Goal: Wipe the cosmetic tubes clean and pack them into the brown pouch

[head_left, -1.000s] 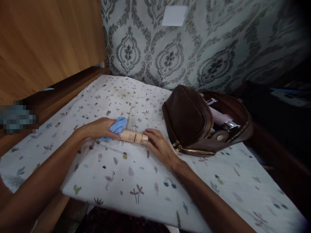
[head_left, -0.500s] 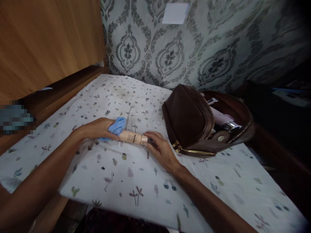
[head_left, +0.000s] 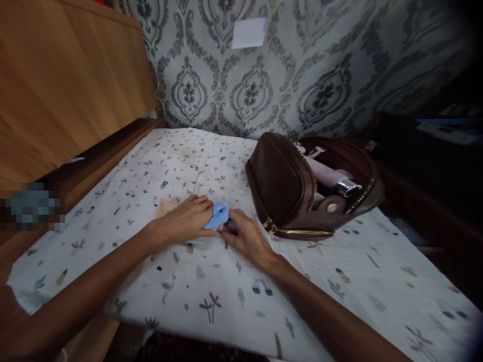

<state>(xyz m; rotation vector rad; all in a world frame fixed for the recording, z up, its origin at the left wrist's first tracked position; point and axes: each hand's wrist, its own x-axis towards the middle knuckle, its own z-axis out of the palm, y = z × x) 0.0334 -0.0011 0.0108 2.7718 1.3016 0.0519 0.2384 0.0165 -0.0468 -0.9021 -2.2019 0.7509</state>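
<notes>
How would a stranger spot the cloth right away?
Find the brown bag on the printed sheet, then look left. The cloth shows bunched between the left hand and right hand. Bright blue sets it apart from the beige tube.

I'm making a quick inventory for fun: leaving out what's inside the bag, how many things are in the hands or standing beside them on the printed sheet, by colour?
Blue: 1, the cloth
Beige: 1, the tube, partly hidden
Brown: 1, the open bag
Total: 3
</notes>
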